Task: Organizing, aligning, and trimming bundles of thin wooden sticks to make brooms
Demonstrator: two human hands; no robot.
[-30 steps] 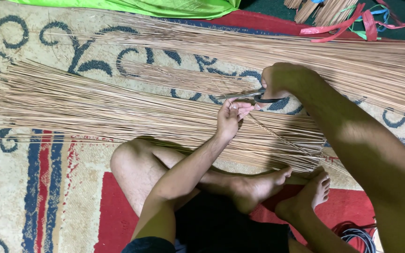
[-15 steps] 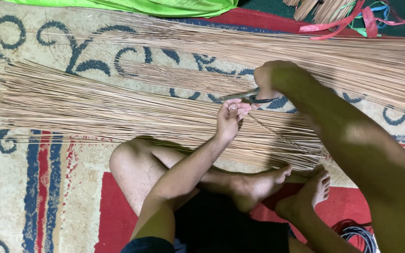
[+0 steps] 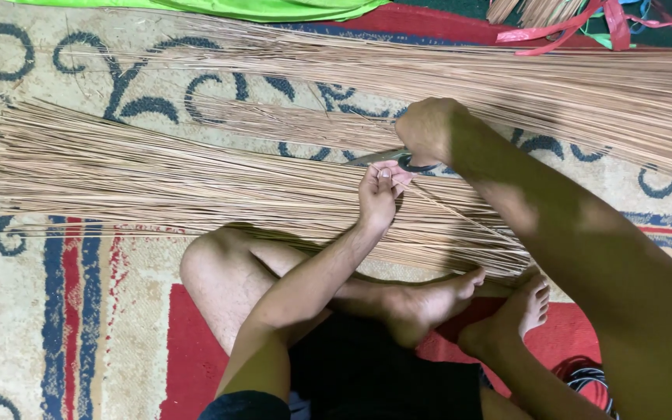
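Tan sticks on a patterned carpet

We see pale tan, straw-coloured thin sticks (image 3: pixel 157 175) lying across a carpet (image 3: pixel 33 311) of beige ground with dark blue scrolls and, nearer us, blue and red stripes and a solid red patch. Beyond the sticks, at the carpet's far edge, a second tan bundle (image 3: pixel 546 85) lies under a bright green cloth (image 3: pixel 274 8), with a dark red strip beside it and pink-red ribbons (image 3: pixel 577 27) to the right of the cloth. Below the sticks we wear black shorts (image 3: pixel 367 373), and the blade (image 3: pixel 383 157) among the sticks is grey.
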